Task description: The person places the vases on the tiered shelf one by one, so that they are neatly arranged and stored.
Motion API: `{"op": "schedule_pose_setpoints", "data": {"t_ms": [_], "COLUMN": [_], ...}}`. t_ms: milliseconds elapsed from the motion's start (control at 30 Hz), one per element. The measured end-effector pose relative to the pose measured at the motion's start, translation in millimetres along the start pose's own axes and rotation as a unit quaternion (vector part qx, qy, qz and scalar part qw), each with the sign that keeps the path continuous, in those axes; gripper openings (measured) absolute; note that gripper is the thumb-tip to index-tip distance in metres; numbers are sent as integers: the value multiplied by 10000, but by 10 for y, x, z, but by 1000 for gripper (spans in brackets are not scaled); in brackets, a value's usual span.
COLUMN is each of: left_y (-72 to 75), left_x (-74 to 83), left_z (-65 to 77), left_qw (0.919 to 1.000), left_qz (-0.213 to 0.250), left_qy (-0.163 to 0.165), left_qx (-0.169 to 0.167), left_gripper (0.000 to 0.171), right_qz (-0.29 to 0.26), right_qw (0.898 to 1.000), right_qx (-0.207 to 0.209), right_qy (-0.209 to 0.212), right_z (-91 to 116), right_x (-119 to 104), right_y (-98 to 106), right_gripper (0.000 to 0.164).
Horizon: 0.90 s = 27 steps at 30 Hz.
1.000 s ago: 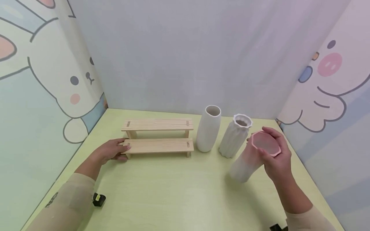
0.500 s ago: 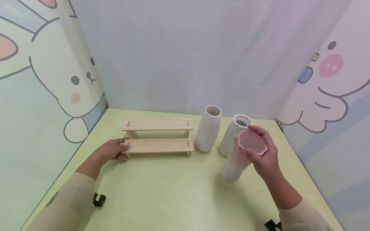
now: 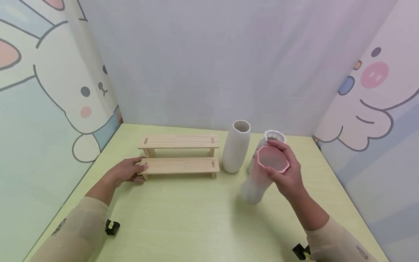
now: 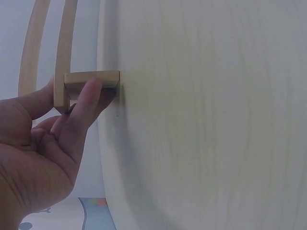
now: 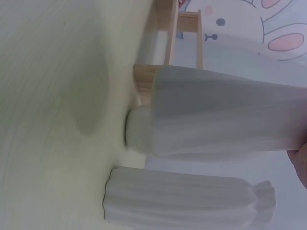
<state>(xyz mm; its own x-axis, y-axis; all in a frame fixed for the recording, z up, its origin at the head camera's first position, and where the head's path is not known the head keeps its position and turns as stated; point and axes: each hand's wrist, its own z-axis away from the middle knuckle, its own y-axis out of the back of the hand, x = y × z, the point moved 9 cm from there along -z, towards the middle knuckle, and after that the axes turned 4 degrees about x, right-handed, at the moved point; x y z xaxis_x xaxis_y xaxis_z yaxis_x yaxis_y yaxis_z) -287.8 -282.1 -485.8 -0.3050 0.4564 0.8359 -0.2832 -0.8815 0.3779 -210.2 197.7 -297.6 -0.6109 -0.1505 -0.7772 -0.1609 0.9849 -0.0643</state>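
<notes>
My left hand [image 3: 126, 171] grips the left end of the lower shelf of a two-tier wooden stand [image 3: 181, 165]. Its thumb lies on top, and in the left wrist view the fingers reach under the board [image 4: 61, 62] beside the leg. With my right hand [image 3: 289, 171] I hold a pink-to-white vase [image 3: 256, 182] around its upper part, just below the eight-sided rim. The right wrist view shows this vase's base [image 5: 165, 112] off the table, with its shadow on the surface. Behind it, the fluted white vase [image 3: 275, 134] is partly covered.
A smooth white vase [image 3: 235, 149] stands between the wooden stand and the fluted vase. The pale yellow-green tabletop [image 3: 176, 218] ends at a grey back curtain [image 3: 209, 72]. Cartoon-printed side panels [image 3: 373, 109] flank it.
My right hand has carried the pink-to-white vase leftward, so it now overlaps the fluted vase in the head view. My left hand and the stand have stayed put.
</notes>
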Motion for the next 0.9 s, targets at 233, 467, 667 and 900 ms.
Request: {"op": "schedule_pose_setpoints", "data": {"t_ms": [233,467,667,900], "left_y": [6,-2,-1,10], "left_x": [4,4,15,-8], "left_z": [2,6,10,1], "left_qw": [10000,10000,10000,9999], "left_qz": [25,-22,-52,-92], "left_qy": [-12,-19,-39,-13], "left_qx": [44,42,69,98], "left_gripper": [75,75,76,80], "right_qz": [-265,-189,176,167], "right_qw": [9995,9997,9997,9996], "right_qx": [-141,-151,-24,-36], "right_qy": [62,45,-169,-231], "right_z": [-72,-132,-190,-255], "right_x": [27,75,142,185], "right_y": [-136,-235,-288,-393], "right_gripper": [62,62,63,63]}}
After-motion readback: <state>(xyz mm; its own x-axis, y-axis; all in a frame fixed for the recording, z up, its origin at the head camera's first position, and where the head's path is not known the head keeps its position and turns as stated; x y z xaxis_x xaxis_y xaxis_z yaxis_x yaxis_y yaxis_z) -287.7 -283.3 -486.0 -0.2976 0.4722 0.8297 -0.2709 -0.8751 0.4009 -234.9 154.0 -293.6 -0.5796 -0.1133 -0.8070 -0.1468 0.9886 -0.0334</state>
